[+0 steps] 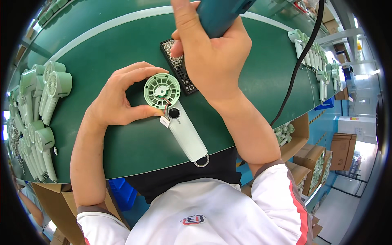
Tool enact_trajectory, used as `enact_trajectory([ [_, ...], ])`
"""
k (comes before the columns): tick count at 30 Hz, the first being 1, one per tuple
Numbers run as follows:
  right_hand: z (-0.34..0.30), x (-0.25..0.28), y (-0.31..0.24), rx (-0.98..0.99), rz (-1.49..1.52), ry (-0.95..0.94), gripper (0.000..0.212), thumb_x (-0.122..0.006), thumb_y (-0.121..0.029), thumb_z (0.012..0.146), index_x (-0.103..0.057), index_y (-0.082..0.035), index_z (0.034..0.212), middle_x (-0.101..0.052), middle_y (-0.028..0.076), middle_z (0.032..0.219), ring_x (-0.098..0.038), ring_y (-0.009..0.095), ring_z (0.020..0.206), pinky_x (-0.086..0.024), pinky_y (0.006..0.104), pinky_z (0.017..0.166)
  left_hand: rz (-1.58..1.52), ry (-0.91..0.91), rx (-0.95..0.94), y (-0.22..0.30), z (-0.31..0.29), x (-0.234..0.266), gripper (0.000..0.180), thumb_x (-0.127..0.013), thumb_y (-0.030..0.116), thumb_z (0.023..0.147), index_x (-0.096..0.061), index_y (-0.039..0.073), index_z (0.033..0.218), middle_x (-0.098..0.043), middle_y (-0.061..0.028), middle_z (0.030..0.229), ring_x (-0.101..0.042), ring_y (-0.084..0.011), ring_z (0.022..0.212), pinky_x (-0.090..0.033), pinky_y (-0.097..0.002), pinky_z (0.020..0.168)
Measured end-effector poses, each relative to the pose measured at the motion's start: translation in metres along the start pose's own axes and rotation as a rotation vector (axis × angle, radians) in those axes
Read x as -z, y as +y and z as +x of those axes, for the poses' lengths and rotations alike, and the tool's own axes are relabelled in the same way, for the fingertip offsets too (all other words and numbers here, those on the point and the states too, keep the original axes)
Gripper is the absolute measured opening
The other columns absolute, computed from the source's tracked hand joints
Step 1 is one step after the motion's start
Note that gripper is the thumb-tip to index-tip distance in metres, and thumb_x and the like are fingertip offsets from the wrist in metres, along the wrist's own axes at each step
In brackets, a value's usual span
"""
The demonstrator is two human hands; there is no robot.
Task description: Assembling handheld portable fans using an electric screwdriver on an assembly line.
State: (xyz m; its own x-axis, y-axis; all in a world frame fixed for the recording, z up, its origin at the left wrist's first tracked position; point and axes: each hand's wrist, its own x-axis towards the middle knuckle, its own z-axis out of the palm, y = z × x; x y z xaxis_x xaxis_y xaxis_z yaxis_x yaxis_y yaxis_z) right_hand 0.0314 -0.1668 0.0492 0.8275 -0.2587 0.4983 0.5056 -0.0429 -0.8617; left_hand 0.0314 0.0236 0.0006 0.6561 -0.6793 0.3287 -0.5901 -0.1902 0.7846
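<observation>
Head view: the left hand pinches the rim of a pale green fan between thumb and fingers. The fan's head is just off centre toward 10 o'clock, its handle pointing to 5 o'clock. A white connector hangs at its neck. The right hand, toward 12 o'clock, is wrapped around a teal tool. A black screw tray lies at the fan head's 1 o'clock. More fans occupy the table at 9 o'clock.
</observation>
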Motion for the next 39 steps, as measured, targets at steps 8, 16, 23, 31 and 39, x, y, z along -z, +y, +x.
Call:
enact_trajectory([
  [8, 0.003, 0.024, 0.009, 0.094, 0.124, -0.307, 0.008, -0.071, 0.002, 0.09, -0.064, 0.004, 0.094, -0.064, 0.006, 0.064, -0.062, 0.011, 0.051, -0.046, 0.0237, 0.046, -0.007, 0.009, -0.031, 0.0, -0.001, -0.001, 0.065, -0.092, 0.022, 0.068, -0.067, -0.005, 0.122, -0.071, -0.0159, 0.11, -0.068, -0.0308, 0.101, -0.052, -0.0385, 0.092],
  [16, 0.017, 0.041, 0.014, 0.13, 0.426, -0.747, 0.009, -0.067, 0.005, 0.09, -0.061, 0.007, 0.096, -0.064, 0.009, 0.065, -0.062, 0.014, 0.052, -0.048, 0.0247, 0.048, -0.011, 0.023, -0.085, -0.002, -0.002, -0.001, 0.066, -0.094, 0.02, 0.068, -0.066, -0.004, 0.123, -0.07, -0.0168, 0.112, -0.069, -0.0326, 0.102, -0.053, -0.0392, 0.093],
  [23, -0.003, 0.007, 0.009, -0.031, 0.133, -0.218, 0.016, -0.078, -0.012, 0.094, -0.067, -0.001, 0.089, -0.064, 0.0, 0.065, -0.061, 0.007, 0.053, -0.046, 0.0222, 0.048, 0.004, 0.03, -0.032, 0.002, -0.002, -0.001, 0.066, -0.093, 0.021, 0.069, -0.067, -0.005, 0.123, -0.07, -0.016, 0.111, -0.068, -0.0317, 0.102, -0.052, -0.0392, 0.094],
  [31, -0.005, 0.013, 0.014, 0.052, 0.044, -0.14, 0.015, -0.077, -0.011, 0.095, -0.067, -0.001, 0.088, -0.064, 0.0, 0.064, -0.061, 0.007, 0.053, -0.046, 0.0225, 0.047, 0.012, 0.005, 0.01, 0.008, -0.001, 0.001, 0.065, -0.092, 0.022, 0.07, -0.067, -0.005, 0.124, -0.07, -0.0155, 0.112, -0.068, -0.0303, 0.103, -0.052, -0.0389, 0.094],
  [39, -0.01, 0.016, 0.016, 0.225, 0.047, -0.186, 0.011, -0.075, -0.006, 0.095, -0.068, 0.001, 0.093, -0.065, 0.002, 0.065, -0.063, 0.008, 0.053, -0.047, 0.0234, 0.047, -0.01, 0.04, -0.059, 0.0, -0.003, -0.001, 0.063, -0.092, 0.022, 0.07, -0.067, -0.003, 0.123, -0.071, -0.0155, 0.112, -0.069, -0.0311, 0.102, -0.053, -0.0392, 0.093],
])
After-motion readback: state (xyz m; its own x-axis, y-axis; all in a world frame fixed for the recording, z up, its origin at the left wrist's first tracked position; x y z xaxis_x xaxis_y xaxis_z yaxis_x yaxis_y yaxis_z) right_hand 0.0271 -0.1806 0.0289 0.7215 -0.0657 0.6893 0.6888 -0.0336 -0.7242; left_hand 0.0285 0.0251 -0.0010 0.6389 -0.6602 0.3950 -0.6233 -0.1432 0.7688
